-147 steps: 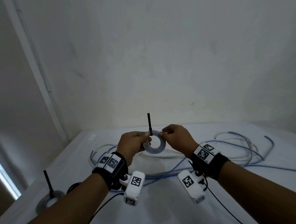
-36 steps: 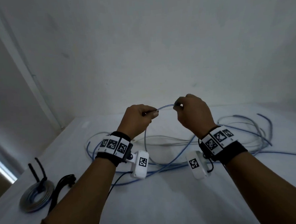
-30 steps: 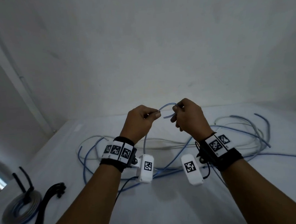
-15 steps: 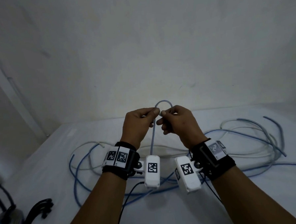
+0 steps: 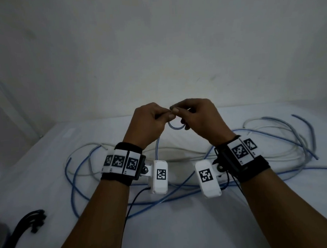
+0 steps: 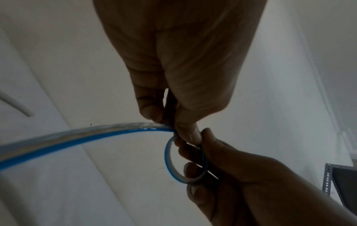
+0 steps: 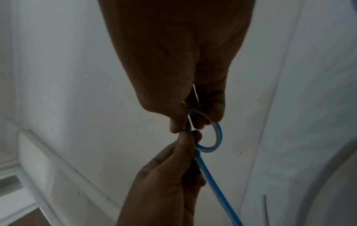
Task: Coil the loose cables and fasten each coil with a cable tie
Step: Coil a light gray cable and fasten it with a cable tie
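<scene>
1. black cable ties [image 5: 32,221]: a bundle lying at the near left edge of the worktop [image 5: 183,227], untouched, well apart from both hands.
2. loose cables [image 5: 273,137]: blue and pale lengths sprawled across the middle of the worktop from left to right edge, below and beyond the wrists; not yet coiled.
3. left hand [image 5: 149,122]: raised above the middle of the worktop, thumb and forefinger pinching the blue cable [image 6: 77,137] where the first turn closes; the free length drops from this pinch down toward the worktop.
4. right hand [image 5: 198,118]: level with the left and touching it at the fingertips, fingers curled through and round the small loop [image 5: 175,126], holding it in shape.
5. small loop: one tight turn, hanging just under the two pinches, between the hands; in the wrist views its ring stands edge-on to the left hand.
6. governing relation, as judged: the uncoiled run trails from the left-hand side, so the left hand seems nearer to feed slack while the right keeps the ring.
7. wall [image 5: 155,48]: plain, behind the far edge.
</scene>
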